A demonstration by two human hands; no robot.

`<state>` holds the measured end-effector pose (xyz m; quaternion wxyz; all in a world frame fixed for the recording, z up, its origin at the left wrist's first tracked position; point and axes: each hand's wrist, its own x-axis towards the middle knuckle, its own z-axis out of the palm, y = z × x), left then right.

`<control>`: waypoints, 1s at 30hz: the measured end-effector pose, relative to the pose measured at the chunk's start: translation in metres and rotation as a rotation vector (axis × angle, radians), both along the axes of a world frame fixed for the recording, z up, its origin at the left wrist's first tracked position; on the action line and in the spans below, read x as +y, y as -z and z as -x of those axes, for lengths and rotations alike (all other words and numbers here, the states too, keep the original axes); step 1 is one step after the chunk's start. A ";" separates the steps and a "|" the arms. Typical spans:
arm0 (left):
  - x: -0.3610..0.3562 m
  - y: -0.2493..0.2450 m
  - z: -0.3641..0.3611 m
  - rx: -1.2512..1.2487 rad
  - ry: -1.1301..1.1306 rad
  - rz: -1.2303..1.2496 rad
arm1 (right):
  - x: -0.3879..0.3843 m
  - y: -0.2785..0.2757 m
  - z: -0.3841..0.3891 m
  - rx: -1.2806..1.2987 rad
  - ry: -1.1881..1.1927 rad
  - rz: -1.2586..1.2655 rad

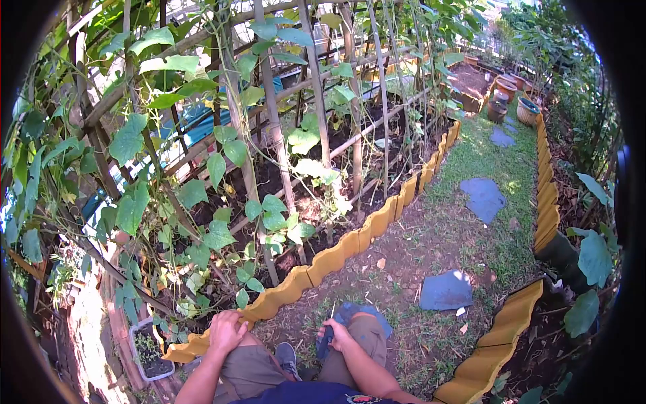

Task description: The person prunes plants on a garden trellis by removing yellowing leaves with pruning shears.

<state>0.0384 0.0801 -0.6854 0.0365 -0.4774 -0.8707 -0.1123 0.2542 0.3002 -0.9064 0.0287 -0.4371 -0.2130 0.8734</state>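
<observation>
The right hand (342, 334) is closed around a dark tool (327, 336), which is over the ground in front of the right knee, between the two legs. The tool's long axis seems to run near to far, its slim far end pointing toward the yellow edging (363, 239); it is too small to tell which end is the working one. The left hand (227, 331) lies over the left knee, its fingers loosely bent and holding no tool. Left of the edging stands a trellis (272, 128) hung with leafy vines, and a white-rimmed tub (149, 350) sits near left. On the right, flat slabs (445, 291) lead along the path toward pots (528, 111) at the far end.
</observation>
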 end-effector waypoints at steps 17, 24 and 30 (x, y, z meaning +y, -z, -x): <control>0.044 0.021 0.041 0.028 0.445 0.114 | -0.046 0.000 -0.041 -0.152 -0.154 -0.171; 0.076 0.004 0.054 -0.052 0.447 0.330 | -0.150 -0.032 -0.070 -0.209 0.221 0.123; 0.072 -0.025 0.044 -0.177 0.347 0.608 | -0.159 -0.085 -0.076 -0.229 0.320 0.338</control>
